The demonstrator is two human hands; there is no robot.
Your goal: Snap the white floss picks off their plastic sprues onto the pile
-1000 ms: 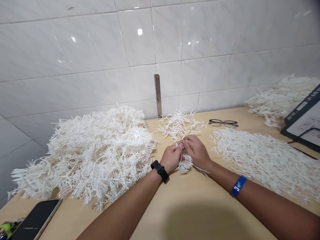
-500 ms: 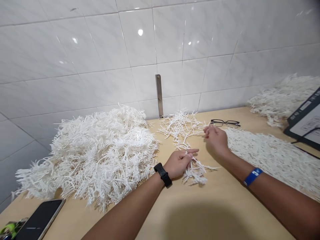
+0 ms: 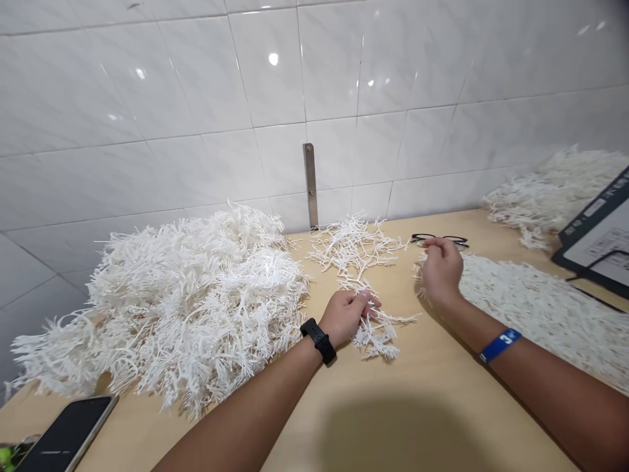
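Note:
My left hand (image 3: 346, 316) pinches a white branching sprig (image 3: 381, 334) that looks like plastic coral, its twigs fanning out below and to the right of the fingers. Just behind it lies a small loose pile of thin white twigs (image 3: 351, 244). My right hand (image 3: 442, 270) is curled closed at the left edge of a flat spread of small white pieces (image 3: 525, 301). Its fingertips are turned away, so whatever they hold is hidden. To the left of my left hand rises a large heap of bushy white sprigs (image 3: 206, 301).
Black-framed glasses (image 3: 455, 240) lie right behind my right hand. A phone (image 3: 69, 429) rests at the front left. At the right stand a dark-framed panel (image 3: 599, 229) and another white heap (image 3: 570, 183). A tiled wall (image 3: 344, 72) with a metal bracket (image 3: 310, 187) closes off the back.
My right hand has moved right, from beside the twig pile to the edge of the flat spread. My left hand still holds the sprig, and its forefinger has curled in.

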